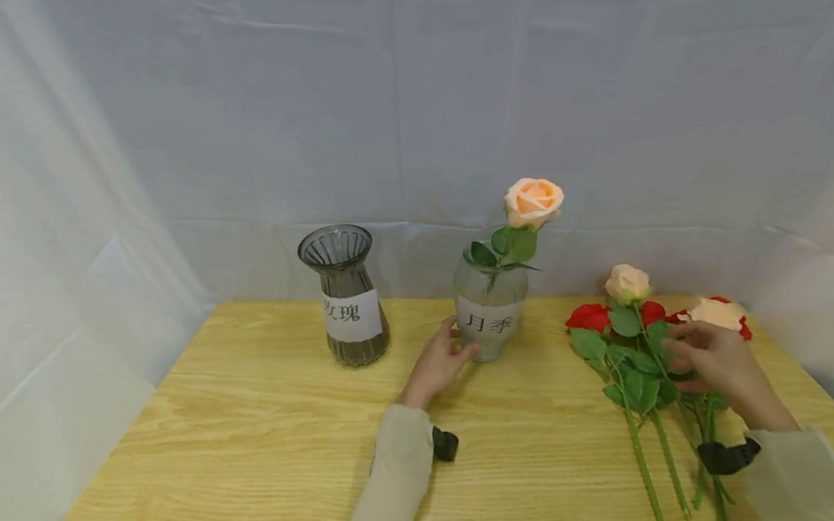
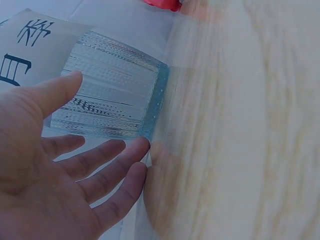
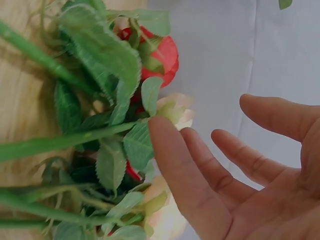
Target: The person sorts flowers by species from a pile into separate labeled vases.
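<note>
A clear glass vase (image 1: pixel 489 317) with a white paper label stands near the back of the table, a peach rose (image 1: pixel 533 203) upright in it. My left hand (image 1: pixel 441 365) is at the vase's lower left side, its fingers spread and fairly straight in the left wrist view. Whether they touch the glass I cannot tell. Over the pile of flowers at the right hovers my right hand (image 1: pixel 720 367), fingers apart and nothing gripped. Below and beside it lie a pale peach rose (image 1: pixel 628 283), another peach rose (image 1: pixel 715 311) and red roses (image 1: pixel 587 318) with long green stems.
A grey ribbed glass vase (image 1: pixel 343 288) with a white label stands left of the clear one and holds no flower. The wooden table (image 1: pixel 266 439) ends at the back against a pale cloth (image 1: pixel 290 133). Flower stems reach towards the table's front right.
</note>
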`<state>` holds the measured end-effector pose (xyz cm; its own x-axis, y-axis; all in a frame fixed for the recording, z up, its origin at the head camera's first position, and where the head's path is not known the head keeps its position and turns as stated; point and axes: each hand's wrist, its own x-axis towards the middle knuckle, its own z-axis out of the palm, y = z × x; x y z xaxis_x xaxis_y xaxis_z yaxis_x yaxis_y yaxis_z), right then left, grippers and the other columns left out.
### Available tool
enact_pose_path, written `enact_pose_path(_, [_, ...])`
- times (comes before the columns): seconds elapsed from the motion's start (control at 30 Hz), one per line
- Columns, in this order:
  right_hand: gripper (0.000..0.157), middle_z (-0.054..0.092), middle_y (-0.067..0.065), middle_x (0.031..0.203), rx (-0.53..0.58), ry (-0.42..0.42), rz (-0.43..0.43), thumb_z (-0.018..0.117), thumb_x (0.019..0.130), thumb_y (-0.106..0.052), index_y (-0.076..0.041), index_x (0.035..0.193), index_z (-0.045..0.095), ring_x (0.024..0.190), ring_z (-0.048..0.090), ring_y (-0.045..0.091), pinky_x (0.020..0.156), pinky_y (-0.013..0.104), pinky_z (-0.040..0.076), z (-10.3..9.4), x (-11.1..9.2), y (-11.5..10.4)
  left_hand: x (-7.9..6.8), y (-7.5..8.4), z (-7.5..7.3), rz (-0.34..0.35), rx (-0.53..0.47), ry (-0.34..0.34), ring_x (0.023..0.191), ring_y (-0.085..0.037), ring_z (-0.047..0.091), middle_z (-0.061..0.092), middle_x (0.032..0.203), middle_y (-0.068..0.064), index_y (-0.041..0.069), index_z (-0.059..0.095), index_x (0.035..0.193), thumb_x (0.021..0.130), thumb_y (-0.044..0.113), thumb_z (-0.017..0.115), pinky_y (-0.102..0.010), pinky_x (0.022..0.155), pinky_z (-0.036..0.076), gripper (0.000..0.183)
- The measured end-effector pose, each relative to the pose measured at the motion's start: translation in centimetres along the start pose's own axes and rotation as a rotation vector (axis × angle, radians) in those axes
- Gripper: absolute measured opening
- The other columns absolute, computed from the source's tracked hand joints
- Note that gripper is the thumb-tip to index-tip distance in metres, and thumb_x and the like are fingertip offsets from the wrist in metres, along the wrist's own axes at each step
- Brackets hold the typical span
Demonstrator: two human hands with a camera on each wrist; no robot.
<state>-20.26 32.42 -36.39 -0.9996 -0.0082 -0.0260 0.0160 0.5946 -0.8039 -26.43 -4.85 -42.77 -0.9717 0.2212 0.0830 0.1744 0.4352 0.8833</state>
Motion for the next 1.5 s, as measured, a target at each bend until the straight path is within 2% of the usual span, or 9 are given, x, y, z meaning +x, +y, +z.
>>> enact_pose_path(0.13, [0.054,0.052,0.042,0.123,-0.011,-0.021,0.015,0.05,0.108,-0.023,0.02,0.138,0.039,0.086,0.069,0.024,0.068,0.042,0.062,-0.2,-0.1,0.6,0.0,0.0,0.0,-0.003,0.004,-0.002,0.115,-0.037,0.061,0.053,0.141,-0.024,-0.002,0.031,0.155,0.102,0.025,0.064,-0.05,0.094,0.052,0.068])
enact_pose_path(0.27, [0.051,0.056,0.041,0.116,-0.003,-0.029,0.027,0.051,0.107,-0.018,0.022,0.136,0.039,0.082,0.069,0.022,0.065,0.043,0.062,-0.4,-0.2,1.1,0.0,0.0,0.0,-0.003,0.005,-0.004,0.116,-0.037,0.06,0.053,0.141,-0.024,-0.002,0.031,0.155,0.102,0.025,0.064,-0.051,0.095,0.051,0.069])
enact_pose_path(0.73, [0.055,0.053,0.042,0.12,-0.009,-0.086,0.071,0.048,0.109,-0.022,0.023,0.137,0.036,0.087,0.068,0.022,0.067,0.04,0.061,-0.5,-0.6,2.2,0.0,0.0,0.0,-0.018,0.003,-0.003,0.118,-0.037,0.059,0.053,0.143,-0.023,0.0,0.03,0.156,0.103,0.025,0.063,-0.051,0.098,0.049,0.068])
enact_pose_path(0.9, [0.053,0.052,0.044,0.121,-0.019,-0.096,0.079,0.049,0.108,-0.021,0.023,0.136,0.037,0.088,0.068,0.026,0.067,0.041,0.061,-0.3,-0.5,2.6,0.1,0.1,0.0,-0.013,0.017,0.004,0.117,-0.036,0.06,0.054,0.142,-0.023,-0.001,0.031,0.156,0.103,0.026,0.064,-0.051,0.098,0.05,0.068])
enact_pose_path(1.0, [0.052,0.055,0.04,0.118,-0.018,-0.115,0.089,0.05,0.107,-0.021,0.022,0.136,0.038,0.088,0.067,0.025,0.066,0.041,0.061,-0.3,-0.4,2.9,0.1,0.1,0.0,-0.015,0.017,0.004,0.117,-0.036,0.06,0.054,0.142,-0.023,-0.001,0.031,0.156,0.102,0.026,0.064,-0.051,0.098,0.049,0.068])
enact_pose_path(1.17, [0.05,0.063,0.027,0.111,-0.001,-0.173,0.1,0.057,0.103,-0.009,0.023,0.136,0.037,0.082,0.065,0.02,0.065,0.04,0.06,-0.5,-0.2,3.3,0.1,0.0,0.0,-0.018,0.007,-0.001,0.118,-0.037,0.059,0.053,0.142,-0.023,0.0,0.031,0.156,0.102,0.026,0.064,-0.052,0.099,0.049,0.068])
enact_pose_path(1.37, [0.057,0.061,0.03,0.114,0.028,-0.241,0.123,0.063,0.096,0.002,0.024,0.139,0.032,0.086,0.067,0.023,0.069,0.042,0.06,-0.7,0.1,3.9,0.1,-0.1,0.0,-0.002,0.01,-0.001,0.117,-0.038,0.06,0.054,0.141,-0.024,-0.001,0.032,0.155,0.102,0.025,0.064,-0.051,0.097,0.05,0.067])
enact_pose_path(1.5, [0.061,0.061,0.025,0.112,0.067,-0.262,0.154,0.063,0.093,0.005,0.023,0.142,0.03,0.084,0.068,0.024,0.07,0.041,0.06,-0.7,0.2,4.1,0.0,-0.1,0.0,-0.001,0.008,0.002,0.116,-0.037,0.06,0.054,0.141,-0.024,-0.001,0.032,0.155,0.102,0.025,0.064,-0.051,0.096,0.05,0.067])
